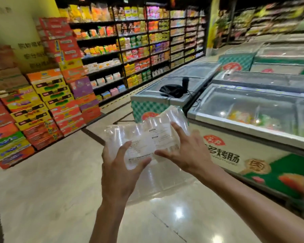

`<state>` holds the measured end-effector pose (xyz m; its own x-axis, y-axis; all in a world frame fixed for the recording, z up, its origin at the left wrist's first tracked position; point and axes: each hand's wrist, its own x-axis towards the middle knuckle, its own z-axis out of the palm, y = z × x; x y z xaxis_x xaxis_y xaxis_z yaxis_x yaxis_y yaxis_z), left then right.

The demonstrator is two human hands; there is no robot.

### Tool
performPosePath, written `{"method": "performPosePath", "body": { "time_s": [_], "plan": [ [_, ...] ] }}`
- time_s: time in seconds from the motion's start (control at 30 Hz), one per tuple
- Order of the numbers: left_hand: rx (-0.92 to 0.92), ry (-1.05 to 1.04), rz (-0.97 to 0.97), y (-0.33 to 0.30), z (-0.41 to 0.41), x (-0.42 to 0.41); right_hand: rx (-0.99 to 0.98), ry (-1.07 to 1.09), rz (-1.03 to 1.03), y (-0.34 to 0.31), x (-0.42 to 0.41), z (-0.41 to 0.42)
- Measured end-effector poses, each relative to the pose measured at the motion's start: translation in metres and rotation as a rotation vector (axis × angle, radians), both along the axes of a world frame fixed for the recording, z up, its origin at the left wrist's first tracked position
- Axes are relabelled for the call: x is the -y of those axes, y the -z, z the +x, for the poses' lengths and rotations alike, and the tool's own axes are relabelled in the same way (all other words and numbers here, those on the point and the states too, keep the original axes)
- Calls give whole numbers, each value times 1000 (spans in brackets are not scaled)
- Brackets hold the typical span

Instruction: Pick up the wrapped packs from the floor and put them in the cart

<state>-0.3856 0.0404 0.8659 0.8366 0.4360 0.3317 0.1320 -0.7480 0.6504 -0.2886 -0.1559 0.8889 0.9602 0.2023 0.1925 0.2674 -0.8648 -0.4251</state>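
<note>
A clear wrapped pack (144,135) with a white printed label hangs in the air at the middle of the view, well above the floor. My left hand (119,165) grips its near left end, thumb on top. Over the pack's right part lies my right hand (186,151), fingers spread on the wrap. A second transparent pack (156,181) appears underneath, seen through my hands; whether I hold it too I cannot tell. No cart shows in this view.
Chest freezers (244,120) with glass lids run along the right; a black bag (172,90) lies on one. Stacked colourful cartons (42,106) line the left. Stocked shelves (139,50) stand at the back. Glossy tiled floor (51,190) lies below.
</note>
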Motion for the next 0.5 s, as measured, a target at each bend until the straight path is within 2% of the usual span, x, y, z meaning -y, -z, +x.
{"method": "performPosePath", "body": {
  "time_s": [0.23, 0.5],
  "plan": [
    [-29, 341, -46, 24, 95, 203, -51, 338, -28, 14, 227, 23],
    [-83, 660, -67, 53, 179, 389, -142, 666, -21, 41, 407, 36]
  ]
}}
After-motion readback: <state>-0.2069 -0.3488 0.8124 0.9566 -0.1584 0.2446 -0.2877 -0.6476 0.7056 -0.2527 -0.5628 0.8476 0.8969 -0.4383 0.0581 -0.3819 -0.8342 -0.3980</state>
